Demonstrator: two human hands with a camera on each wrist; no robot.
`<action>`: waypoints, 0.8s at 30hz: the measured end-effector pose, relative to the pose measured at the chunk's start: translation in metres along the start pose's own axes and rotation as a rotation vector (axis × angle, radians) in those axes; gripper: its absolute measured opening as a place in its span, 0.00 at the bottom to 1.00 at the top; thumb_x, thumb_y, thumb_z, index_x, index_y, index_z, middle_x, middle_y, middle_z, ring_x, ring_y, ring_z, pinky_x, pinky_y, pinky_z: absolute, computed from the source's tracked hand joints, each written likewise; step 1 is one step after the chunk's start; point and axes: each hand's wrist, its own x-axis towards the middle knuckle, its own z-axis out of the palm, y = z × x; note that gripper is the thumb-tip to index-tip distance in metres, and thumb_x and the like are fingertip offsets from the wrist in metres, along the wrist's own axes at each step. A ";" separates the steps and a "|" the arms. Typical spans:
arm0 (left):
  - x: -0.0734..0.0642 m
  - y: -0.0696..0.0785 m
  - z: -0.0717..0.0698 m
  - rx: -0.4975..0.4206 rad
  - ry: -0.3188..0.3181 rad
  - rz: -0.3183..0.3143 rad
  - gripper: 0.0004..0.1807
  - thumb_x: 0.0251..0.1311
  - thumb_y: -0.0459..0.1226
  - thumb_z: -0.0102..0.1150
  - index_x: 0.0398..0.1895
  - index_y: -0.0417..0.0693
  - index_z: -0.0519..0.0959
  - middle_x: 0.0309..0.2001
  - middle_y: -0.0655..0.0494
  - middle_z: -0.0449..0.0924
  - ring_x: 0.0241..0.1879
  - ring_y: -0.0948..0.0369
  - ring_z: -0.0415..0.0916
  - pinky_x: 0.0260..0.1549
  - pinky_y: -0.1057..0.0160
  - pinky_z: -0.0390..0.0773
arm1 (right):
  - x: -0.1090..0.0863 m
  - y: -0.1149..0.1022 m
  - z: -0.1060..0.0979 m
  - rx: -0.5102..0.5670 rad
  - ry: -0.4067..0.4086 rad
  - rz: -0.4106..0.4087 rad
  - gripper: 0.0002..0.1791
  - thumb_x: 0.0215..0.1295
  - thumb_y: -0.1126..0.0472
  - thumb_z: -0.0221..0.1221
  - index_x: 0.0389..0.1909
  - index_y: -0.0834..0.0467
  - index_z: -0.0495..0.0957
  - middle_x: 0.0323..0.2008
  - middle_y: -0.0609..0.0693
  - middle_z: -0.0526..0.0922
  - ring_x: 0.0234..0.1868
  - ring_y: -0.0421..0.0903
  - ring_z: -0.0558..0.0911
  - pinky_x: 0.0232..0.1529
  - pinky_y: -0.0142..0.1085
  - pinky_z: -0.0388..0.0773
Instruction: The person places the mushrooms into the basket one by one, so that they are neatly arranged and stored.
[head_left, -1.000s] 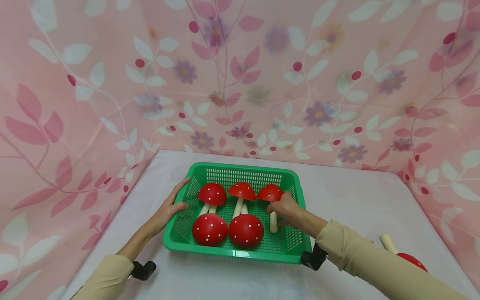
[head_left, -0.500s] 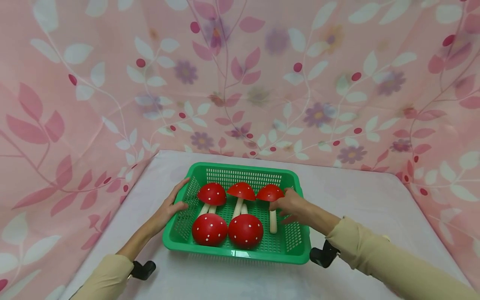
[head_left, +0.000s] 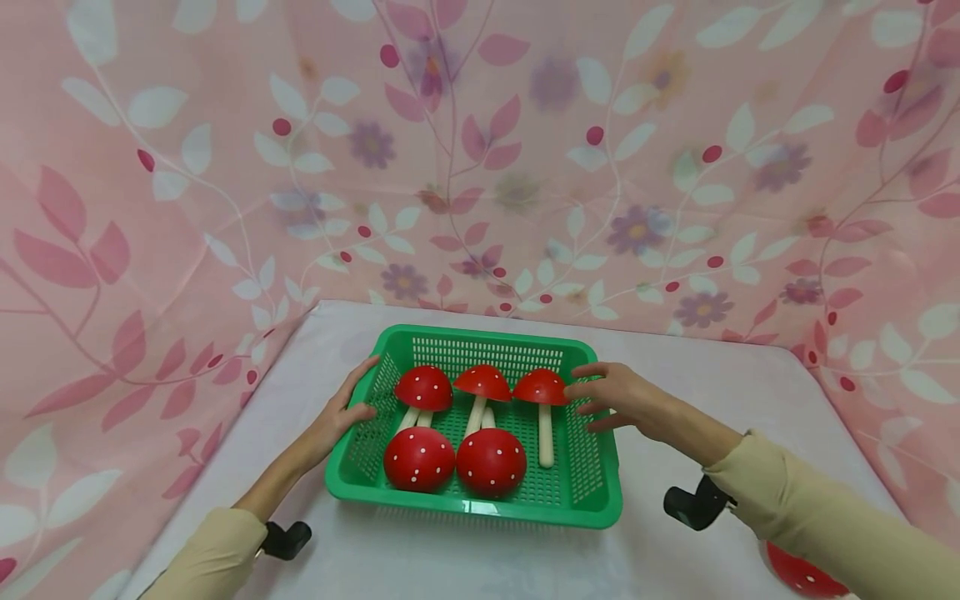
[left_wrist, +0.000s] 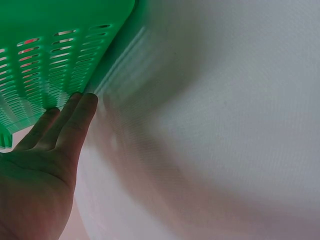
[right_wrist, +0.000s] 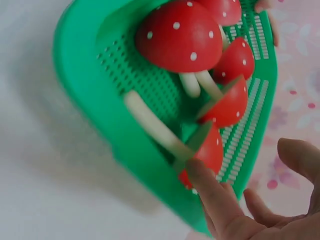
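Observation:
A green plastic basket point(head_left: 540, 517) holds several toy mushrooms with red, white-dotted caps and pale stems. My left hand point(head_left: 333, 425) rests on its left side, thumb over the rim; in the left wrist view straight fingers point(left_wrist: 75, 122) touch the outer wall. By the basket's right rim is my right hand point(head_left: 626, 402), fingers spread, holding nothing. Closest to it lies the rightmost mushroom point(head_left: 545, 433), cap toward the back and stem toward the front. Two front mushrooms point(head_left: 418, 459) show mostly their caps, which hide part of the stems behind.
Another red mushroom cap point(head_left: 802, 573) shows on the white-covered table point(head_left: 712, 379) at the lower right, partly hidden by the right sleeve. A pink floral cloth point(head_left: 517, 192) hangs behind and at the sides. A black wrist camera point(head_left: 697, 504) is on the right wrist.
My right hand has let go of the rightmost mushroom and moved right to the basket's rim, fingers spreading. That mushroom stays in the basket. My left hand has not moved.

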 end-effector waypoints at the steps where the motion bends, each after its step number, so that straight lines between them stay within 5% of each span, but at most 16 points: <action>1: 0.000 0.000 0.000 0.000 0.000 -0.002 0.41 0.64 0.40 0.47 0.79 0.67 0.46 0.77 0.44 0.45 0.68 0.35 0.56 0.55 0.35 0.72 | -0.002 0.001 -0.003 0.002 -0.007 -0.017 0.37 0.69 0.56 0.57 0.71 0.70 0.56 0.60 0.69 0.72 0.57 0.65 0.77 0.48 0.50 0.82; 8: 0.000 0.001 0.000 0.000 0.004 -0.018 0.40 0.64 0.40 0.46 0.79 0.68 0.46 0.77 0.44 0.46 0.68 0.36 0.57 0.56 0.37 0.72 | -0.005 0.015 -0.025 -0.053 0.020 -0.081 0.37 0.70 0.52 0.57 0.71 0.69 0.58 0.62 0.70 0.71 0.57 0.64 0.78 0.47 0.50 0.82; 24: 0.000 0.000 0.001 -0.008 0.008 -0.011 0.40 0.64 0.40 0.47 0.79 0.68 0.47 0.77 0.44 0.46 0.68 0.35 0.57 0.55 0.36 0.72 | -0.011 0.062 -0.073 -0.218 0.113 -0.079 0.35 0.72 0.48 0.55 0.68 0.69 0.63 0.59 0.69 0.75 0.53 0.59 0.80 0.49 0.51 0.81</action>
